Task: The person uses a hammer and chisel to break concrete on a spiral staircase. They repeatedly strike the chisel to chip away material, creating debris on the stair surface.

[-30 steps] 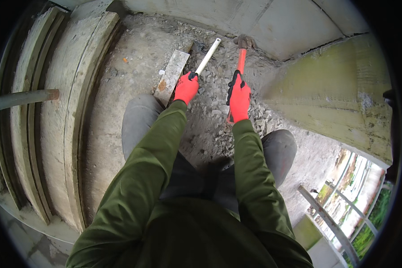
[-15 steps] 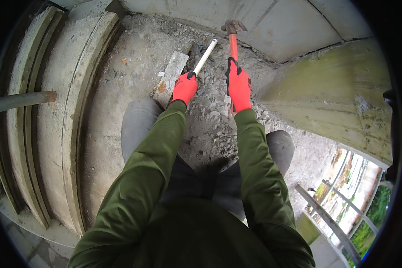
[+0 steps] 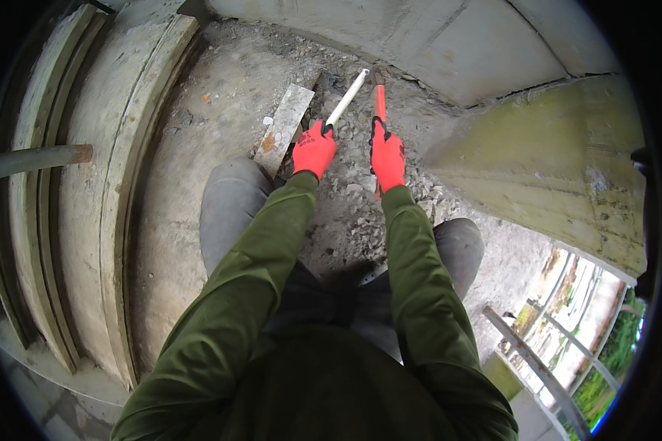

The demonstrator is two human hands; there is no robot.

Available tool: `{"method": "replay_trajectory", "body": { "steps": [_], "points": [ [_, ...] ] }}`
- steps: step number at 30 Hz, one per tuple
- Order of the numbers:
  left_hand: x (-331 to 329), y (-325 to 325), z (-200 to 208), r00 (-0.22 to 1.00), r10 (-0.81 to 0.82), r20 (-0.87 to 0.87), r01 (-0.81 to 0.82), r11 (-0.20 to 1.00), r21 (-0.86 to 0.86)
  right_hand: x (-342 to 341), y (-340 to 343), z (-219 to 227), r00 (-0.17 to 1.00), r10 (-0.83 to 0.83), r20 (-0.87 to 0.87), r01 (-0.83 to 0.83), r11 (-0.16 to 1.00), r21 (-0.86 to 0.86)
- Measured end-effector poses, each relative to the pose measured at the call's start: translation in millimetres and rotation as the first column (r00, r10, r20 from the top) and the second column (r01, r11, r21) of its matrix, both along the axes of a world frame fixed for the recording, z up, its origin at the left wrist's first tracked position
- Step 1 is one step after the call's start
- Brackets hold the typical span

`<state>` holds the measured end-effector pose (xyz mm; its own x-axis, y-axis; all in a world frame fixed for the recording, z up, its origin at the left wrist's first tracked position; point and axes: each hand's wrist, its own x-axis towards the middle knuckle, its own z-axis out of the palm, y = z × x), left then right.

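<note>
My left hand [image 3: 315,151], in a red and black work glove, is closed round the near end of a slim white rod [image 3: 348,98]. The rod slants away to the right over the rubble. In a matching glove, my right hand [image 3: 388,156] grips a hammer by its red handle [image 3: 379,103]. The dark hammer head lies just right of the rod's far end; whether they touch I cannot tell. Broken concrete rubble [image 3: 357,187] covers the ground beneath both hands.
A flat board [image 3: 290,114] lies left of my left hand. A pale wall [image 3: 449,51] rises ahead, and a greenish slab [image 3: 552,158] slopes at the right. Concrete ledges [image 3: 118,220] run along the left, with a pipe [image 3: 44,162] jutting across. Metal rails [image 3: 544,375] stand lower right.
The hammer head has come down from a raised spot by the wall to beside the rod's far end. My right hand moved nearer me; my left hand and the rod shifted slightly right.
</note>
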<state>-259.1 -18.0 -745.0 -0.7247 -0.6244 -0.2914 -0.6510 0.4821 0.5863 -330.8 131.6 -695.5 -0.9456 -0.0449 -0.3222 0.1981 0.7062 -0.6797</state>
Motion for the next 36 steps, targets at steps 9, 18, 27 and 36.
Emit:
{"method": "replay_trajectory", "body": {
  "steps": [9, 18, 27, 36],
  "points": [
    [4.0, -2.4, 5.7, 0.998, 0.048, -0.036, -0.046, 0.998, 0.036, -15.9, -18.5, 72.3, 0.887, -0.130, -0.443, -0.101, 0.882, -0.460],
    [10.6, -0.6, 9.4, 0.999, -0.014, -0.045, 0.017, 0.998, 0.067, -1.7, -11.4, 37.4, 0.973, 0.076, -0.217, -0.105, 0.987, -0.121],
    [-3.8, -0.3, 10.9, 0.999, -0.017, -0.033, 0.020, 0.996, 0.083, -15.4, -5.8, 11.6, 0.957, -0.125, -0.263, 0.031, 0.942, -0.334],
    [7.5, -11.4, -10.2, 0.999, 0.030, -0.042, -0.028, 0.997, 0.066, -16.3, -29.0, 107.4, 0.953, -0.121, -0.279, -0.096, 0.752, -0.652]
  ]
}}
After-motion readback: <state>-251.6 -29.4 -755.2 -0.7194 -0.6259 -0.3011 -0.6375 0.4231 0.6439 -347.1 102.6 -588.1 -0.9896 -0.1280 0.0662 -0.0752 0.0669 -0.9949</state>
